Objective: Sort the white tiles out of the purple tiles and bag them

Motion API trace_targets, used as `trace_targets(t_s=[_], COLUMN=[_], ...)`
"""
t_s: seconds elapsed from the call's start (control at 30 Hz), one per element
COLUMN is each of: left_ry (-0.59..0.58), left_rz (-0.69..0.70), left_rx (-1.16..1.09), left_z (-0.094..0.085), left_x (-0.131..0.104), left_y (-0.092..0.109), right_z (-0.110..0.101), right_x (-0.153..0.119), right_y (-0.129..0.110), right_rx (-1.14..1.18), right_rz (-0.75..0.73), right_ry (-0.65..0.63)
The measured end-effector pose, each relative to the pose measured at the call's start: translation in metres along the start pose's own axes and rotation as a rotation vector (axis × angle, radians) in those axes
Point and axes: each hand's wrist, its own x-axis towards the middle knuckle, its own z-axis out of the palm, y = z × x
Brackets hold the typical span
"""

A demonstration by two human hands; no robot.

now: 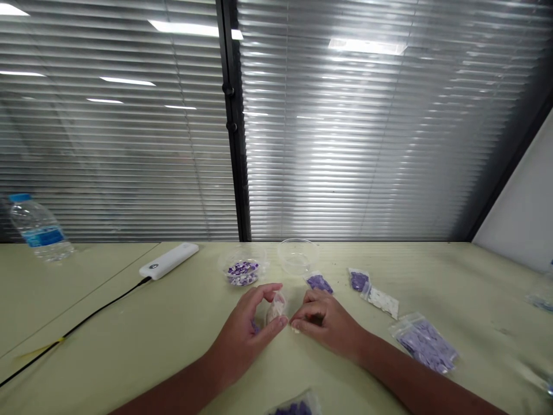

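there is one view only, from the head of the person. it looks forward and a little down over the table (129, 323), toward the window blinds (367, 144) at 12 o'clock. the two forearms enter from 6 o'clock, near to the lens. the far table edge lies across the middle of the picture.

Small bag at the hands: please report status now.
Left hand holds small bag upright between thumb and fingers. Right hand beside it, fingertips on table. Bead bowl and empty bowl behind, apart.
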Motion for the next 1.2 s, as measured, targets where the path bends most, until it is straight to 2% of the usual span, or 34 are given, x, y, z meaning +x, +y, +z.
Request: trace_targets(t_s=[0.2,0.53,0.8,1.0,1.2], left_ry=[-0.021,0.002,-0.013,0.001,-0.01], left_rz=[-0.035,0.023,0.004,0.007,-0.013], left_rx=[-0.015,0.004,0.015,0.0,-0.003], left_z=[0.0002,0.0008,-0.0003,-0.0001,0.0007], left_x=[-0.0002,-0.0002,-0.0001,-0.0002,0.0], left_y=[0.0013,-0.0006,0.0024,0.0022,0.0017], right_z=[-0.0029,0.0038,0.0025,-0.0024,-0.0045], right_x=[-0.0012,-0.0052,-0.0018,0.0009,0.0029], right_y=[-0.0034,0.001,-0.0038,-0.0054,-0.0033], right_rx=[0.002,-0.012,0.043,0.174,0.412], right_rz=[0.072,0.064,0.091,0.186,0.288], right_ry=[0.041,0.027,0.002,-0.066,-0.111])
